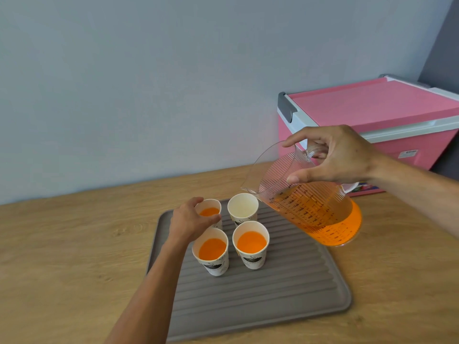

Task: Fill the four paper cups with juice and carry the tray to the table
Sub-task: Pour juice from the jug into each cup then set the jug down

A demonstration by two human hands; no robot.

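Observation:
Four white paper cups stand in a square on the grey ribbed tray [273, 294]. The two near cups [213, 252] [251, 244] and the far left cup [210, 211] hold orange juice. No juice shows in the far right cup [243, 207]. My left hand [191, 219] wraps around the far left cup. My right hand [337, 157] grips the handle of a clear measuring jug [313, 209] with orange juice, tilted with its spout just over the far right cup's rim.
The tray lies on a wooden counter [74, 244] against a pale grey wall. A pink cooler box [372, 115] with a grey handle stands at the back right, close behind the jug.

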